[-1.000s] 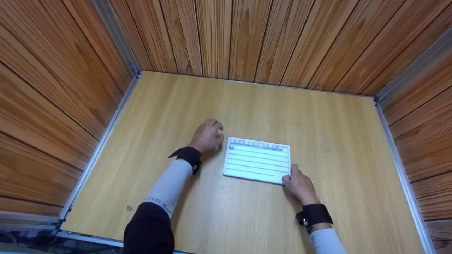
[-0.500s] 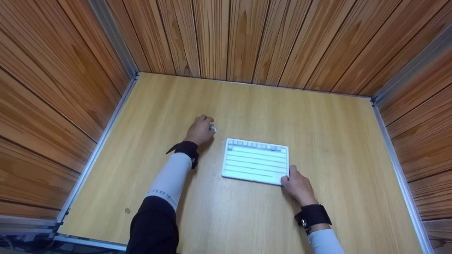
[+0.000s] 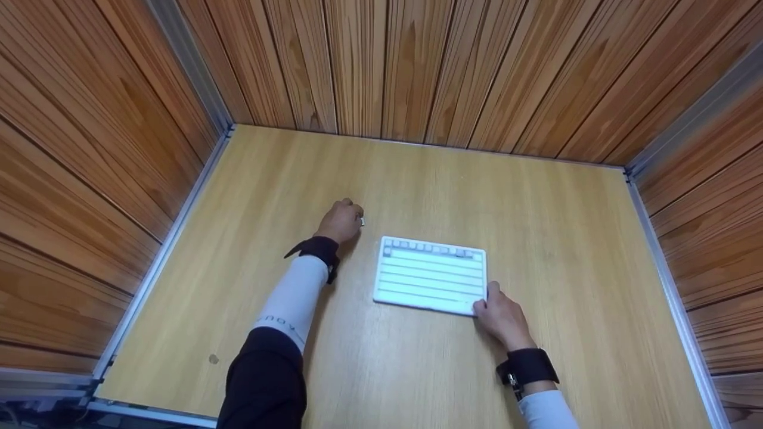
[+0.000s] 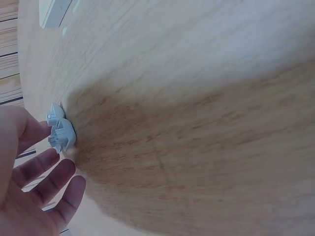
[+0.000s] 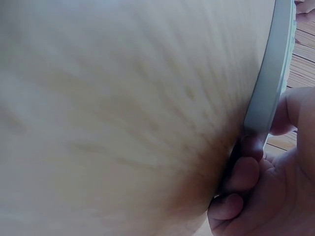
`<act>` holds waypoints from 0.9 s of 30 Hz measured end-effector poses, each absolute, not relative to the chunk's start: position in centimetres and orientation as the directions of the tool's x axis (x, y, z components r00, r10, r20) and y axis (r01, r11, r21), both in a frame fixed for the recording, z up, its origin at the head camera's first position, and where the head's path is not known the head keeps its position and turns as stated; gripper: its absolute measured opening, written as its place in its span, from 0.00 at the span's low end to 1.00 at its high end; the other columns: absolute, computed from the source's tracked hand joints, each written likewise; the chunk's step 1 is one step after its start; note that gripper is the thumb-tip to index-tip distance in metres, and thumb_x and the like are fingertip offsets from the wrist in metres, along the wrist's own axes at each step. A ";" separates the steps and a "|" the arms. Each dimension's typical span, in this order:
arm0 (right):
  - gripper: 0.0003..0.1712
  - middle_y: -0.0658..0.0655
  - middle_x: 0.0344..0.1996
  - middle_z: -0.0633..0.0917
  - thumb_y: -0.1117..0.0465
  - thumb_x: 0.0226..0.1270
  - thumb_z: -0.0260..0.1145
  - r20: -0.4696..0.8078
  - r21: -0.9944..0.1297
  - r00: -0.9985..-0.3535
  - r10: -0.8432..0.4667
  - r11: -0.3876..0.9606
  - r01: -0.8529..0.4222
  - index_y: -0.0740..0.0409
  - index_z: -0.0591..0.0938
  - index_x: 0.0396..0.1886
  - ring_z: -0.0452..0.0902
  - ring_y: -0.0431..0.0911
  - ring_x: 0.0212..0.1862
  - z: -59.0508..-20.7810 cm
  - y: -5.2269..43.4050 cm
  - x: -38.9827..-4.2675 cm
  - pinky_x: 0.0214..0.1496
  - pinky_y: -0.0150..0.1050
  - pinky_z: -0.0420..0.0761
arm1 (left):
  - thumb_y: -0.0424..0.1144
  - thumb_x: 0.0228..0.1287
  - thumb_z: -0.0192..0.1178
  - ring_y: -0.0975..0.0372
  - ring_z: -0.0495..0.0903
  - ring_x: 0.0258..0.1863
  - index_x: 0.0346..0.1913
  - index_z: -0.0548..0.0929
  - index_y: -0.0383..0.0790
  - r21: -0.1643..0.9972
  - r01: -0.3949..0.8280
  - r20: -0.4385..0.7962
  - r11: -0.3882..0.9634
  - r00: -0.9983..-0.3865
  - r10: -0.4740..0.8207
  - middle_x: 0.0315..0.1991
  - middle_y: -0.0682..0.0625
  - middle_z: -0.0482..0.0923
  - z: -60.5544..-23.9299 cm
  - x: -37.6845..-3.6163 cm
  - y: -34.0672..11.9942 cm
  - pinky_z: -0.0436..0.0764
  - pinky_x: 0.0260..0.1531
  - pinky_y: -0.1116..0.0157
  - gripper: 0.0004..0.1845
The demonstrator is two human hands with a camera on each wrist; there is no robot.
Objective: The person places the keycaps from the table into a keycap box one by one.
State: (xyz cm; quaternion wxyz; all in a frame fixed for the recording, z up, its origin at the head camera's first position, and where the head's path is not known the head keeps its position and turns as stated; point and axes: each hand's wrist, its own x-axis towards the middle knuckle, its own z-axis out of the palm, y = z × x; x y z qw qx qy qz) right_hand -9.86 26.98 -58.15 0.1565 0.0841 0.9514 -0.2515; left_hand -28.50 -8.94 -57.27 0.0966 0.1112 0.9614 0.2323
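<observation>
Left hand (image 3: 341, 221) pinches small pale grey plastic keycaps (image 4: 60, 132) at its fingertips, against the light wooden tabletop (image 3: 417, 369), left of the white rectangular plastic keyboard tray (image 3: 430, 276). The tray lies flat mid-table (one row of keys along its far edge). Right hand (image 3: 502, 319) grips the tray's near right corner, thumb on top, fingers (image 5: 246, 172) curled under the edge. Brown wood-slat walls (image 3: 417, 65) surround the table.

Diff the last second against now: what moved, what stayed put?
The left hand drew away from the white ruled board, going up and left across the light wooden table, and now pinches a small pale grey plastic piece. The right hand kept gripping the board's near right corner; the board barely shifted.
</observation>
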 end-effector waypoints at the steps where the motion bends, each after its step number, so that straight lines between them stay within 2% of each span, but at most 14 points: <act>1: 0.20 0.59 0.35 0.73 0.58 0.70 0.54 -0.343 -0.454 -0.936 0.083 0.858 0.242 0.66 0.68 0.54 0.69 0.53 0.35 -58.2 27.0 -9.9 0.33 0.42 0.65 | 0.34 0.74 0.53 0.49 0.75 0.55 0.53 0.86 0.35 0.460 0.176 -0.130 0.870 -0.956 0.262 0.53 0.40 0.77 -57.3 -28.5 -8.9 0.77 0.56 0.54 0.14; 9: 0.15 0.58 0.30 0.73 0.58 0.68 0.55 -0.300 -0.455 -0.951 0.076 0.865 0.212 0.65 0.69 0.47 0.68 0.52 0.31 -58.3 26.9 -9.7 0.30 0.42 0.64 | 0.28 0.71 0.55 0.51 0.80 0.45 0.44 0.86 0.31 0.423 0.227 -0.060 0.877 -0.959 0.277 0.43 0.40 0.80 -57.3 -28.3 -9.1 0.81 0.47 0.57 0.10; 17: 0.16 0.59 0.31 0.73 0.58 0.68 0.55 -0.319 -0.452 -0.944 0.087 0.861 0.232 0.65 0.69 0.48 0.69 0.53 0.32 -58.1 27.0 -9.8 0.31 0.42 0.65 | 0.26 0.69 0.57 0.51 0.77 0.50 0.50 0.85 0.31 0.503 0.212 -0.022 0.838 -0.966 0.257 0.46 0.41 0.78 -56.7 -28.2 -9.1 0.80 0.52 0.58 0.11; 27: 0.17 0.60 0.33 0.74 0.57 0.70 0.54 -0.342 -0.439 -0.936 0.089 0.865 0.243 0.65 0.68 0.50 0.69 0.53 0.34 -58.0 26.8 -9.9 0.32 0.42 0.66 | 0.25 0.67 0.58 0.51 0.80 0.50 0.48 0.84 0.31 0.546 0.348 0.054 0.762 -0.922 0.382 0.49 0.41 0.77 -54.9 -27.1 -8.5 0.81 0.52 0.60 0.10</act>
